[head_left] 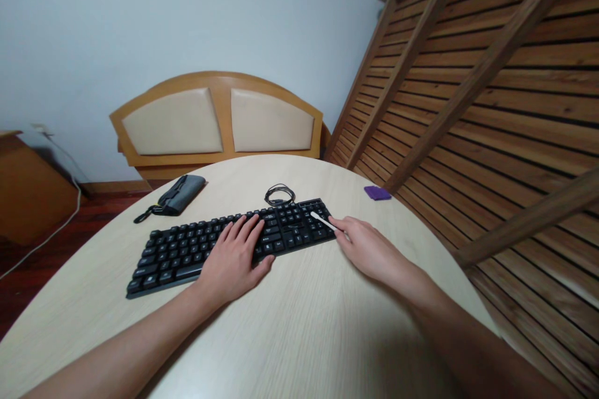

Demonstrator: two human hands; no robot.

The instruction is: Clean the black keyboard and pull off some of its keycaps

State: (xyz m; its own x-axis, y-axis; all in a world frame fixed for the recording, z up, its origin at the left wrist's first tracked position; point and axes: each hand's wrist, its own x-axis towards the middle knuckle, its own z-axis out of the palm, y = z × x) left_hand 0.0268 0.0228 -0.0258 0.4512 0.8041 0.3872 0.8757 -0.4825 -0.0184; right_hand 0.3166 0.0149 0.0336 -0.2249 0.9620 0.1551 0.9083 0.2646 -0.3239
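Note:
A black keyboard [180,249] lies at a slant on the pale round table. Spread flat over its keys is my left hand [234,262], fingers apart and thumb on the near edge. My right hand [362,243] pinches a white cotton swab [322,221] at the keyboard's right end. The swab's tip is over the number pad keys; whether it touches them I cannot tell. Behind the keyboard its black cable [279,194] lies coiled.
A grey pouch [183,194] with a black strap rests at the table's [299,336] back left. A folded purple cloth [377,192] lies at the right edge. A wooden slatted panel [491,75] leans close on the right, and a padded headboard [219,118] stands behind.

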